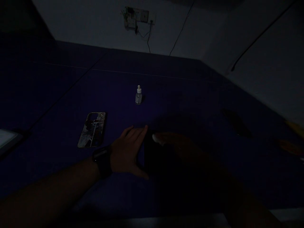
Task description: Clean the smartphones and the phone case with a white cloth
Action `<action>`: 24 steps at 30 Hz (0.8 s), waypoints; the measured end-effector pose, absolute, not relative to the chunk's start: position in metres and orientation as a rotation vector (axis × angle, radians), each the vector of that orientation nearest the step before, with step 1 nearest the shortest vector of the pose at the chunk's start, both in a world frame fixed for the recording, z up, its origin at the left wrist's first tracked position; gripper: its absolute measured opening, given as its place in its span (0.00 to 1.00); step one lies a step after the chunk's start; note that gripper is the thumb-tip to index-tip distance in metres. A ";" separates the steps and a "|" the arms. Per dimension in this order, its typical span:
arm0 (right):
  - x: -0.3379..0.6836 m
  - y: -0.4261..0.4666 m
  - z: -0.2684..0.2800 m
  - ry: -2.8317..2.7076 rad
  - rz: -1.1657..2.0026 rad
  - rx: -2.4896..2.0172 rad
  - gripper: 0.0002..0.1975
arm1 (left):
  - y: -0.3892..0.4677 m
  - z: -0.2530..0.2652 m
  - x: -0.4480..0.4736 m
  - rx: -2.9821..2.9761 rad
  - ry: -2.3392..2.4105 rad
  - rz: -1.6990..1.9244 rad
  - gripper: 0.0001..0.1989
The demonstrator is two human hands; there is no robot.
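In very dim light, my left hand point(128, 150), with a black watch point(102, 160) on its wrist, reaches over the purple tabletop. Its thumb and fingers span the left edge of a dark flat object point(149, 155), whose kind I cannot make out. To its right, my right hand point(177, 141) is mostly lost in shadow above the same object. Something small and white point(158, 138) shows at its fingertips, too dark to name. A patterned phone case point(92, 129) lies left of my left hand. Beyond both hands stands a dropper bottle point(138, 96) with a white top.
A dark slab-like object point(236, 123) lies at the right, near an orange item point(290, 147). At the left edge is a device with a pale screen point(8, 139). Wall sockets point(137, 15) with hanging cables are on the back wall, and a thin cord point(68, 88) crosses the table.
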State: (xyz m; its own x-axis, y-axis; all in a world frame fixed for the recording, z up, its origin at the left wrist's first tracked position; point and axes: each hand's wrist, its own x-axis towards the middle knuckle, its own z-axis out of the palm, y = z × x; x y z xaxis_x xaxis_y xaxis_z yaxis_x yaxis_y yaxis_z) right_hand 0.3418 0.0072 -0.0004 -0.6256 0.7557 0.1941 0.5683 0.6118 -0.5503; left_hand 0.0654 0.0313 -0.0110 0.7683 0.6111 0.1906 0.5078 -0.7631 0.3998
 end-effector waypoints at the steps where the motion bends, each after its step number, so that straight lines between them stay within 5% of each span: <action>1: 0.345 0.010 0.000 -2.368 0.592 -1.104 0.23 | 0.031 -0.011 0.065 2.634 0.858 0.452 0.74; 24: 0.335 0.018 -0.003 -2.708 0.251 -1.194 0.26 | 0.031 -0.013 0.069 2.612 0.946 0.422 0.74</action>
